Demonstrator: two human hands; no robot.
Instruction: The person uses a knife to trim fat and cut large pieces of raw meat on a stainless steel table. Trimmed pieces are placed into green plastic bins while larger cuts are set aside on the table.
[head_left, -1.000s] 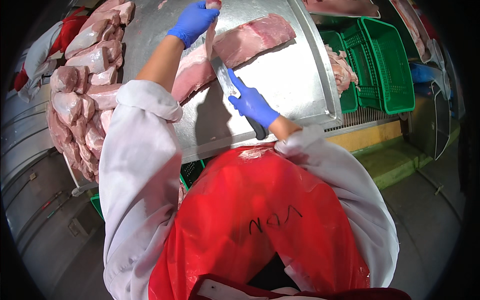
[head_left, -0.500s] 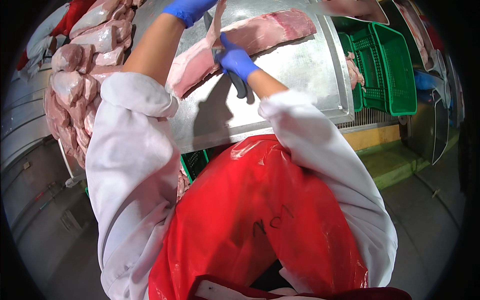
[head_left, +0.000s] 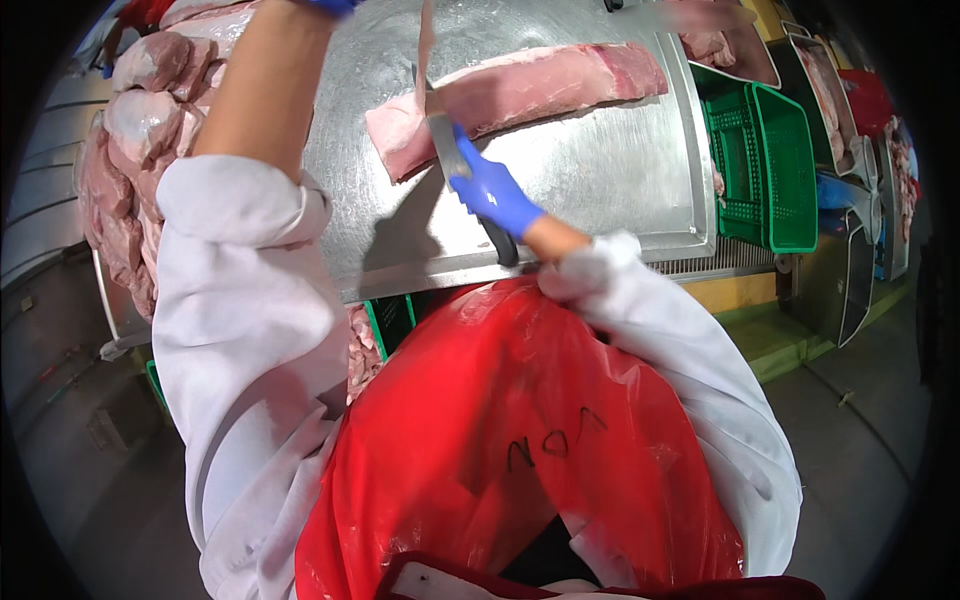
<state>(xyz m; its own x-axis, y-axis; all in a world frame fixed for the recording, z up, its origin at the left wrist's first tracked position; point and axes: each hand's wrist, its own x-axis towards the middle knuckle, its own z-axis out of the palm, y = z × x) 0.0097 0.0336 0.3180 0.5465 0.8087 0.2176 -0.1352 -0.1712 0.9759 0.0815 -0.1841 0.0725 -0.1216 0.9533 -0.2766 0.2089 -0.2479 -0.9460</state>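
A long pink slab of meat (head_left: 560,80) lies across the steel tray (head_left: 350,240). My right hand (head_left: 495,195), in a blue glove, is closed on a knife with a dark handle (head_left: 500,240), its broad blade (head_left: 440,135) angled over the slab's left part. A thin pale strip (head_left: 425,40) rises from there to the top edge. My left hand (head_left: 330,7) is mostly cut off at the top edge; its fingers are hidden.
A pile of meat pieces (head_left: 140,130) stands at left. Green crates (head_left: 770,170) and metal trays with meat (head_left: 820,90) sit at right. Another green crate (head_left: 390,325) with trimmings shows under the tray's near edge. A red apron covers my front.
My left hand has moved up and mostly out of the frame. My right hand with the knife went up, then came back down toward me. The strip now stretches to the top edge.
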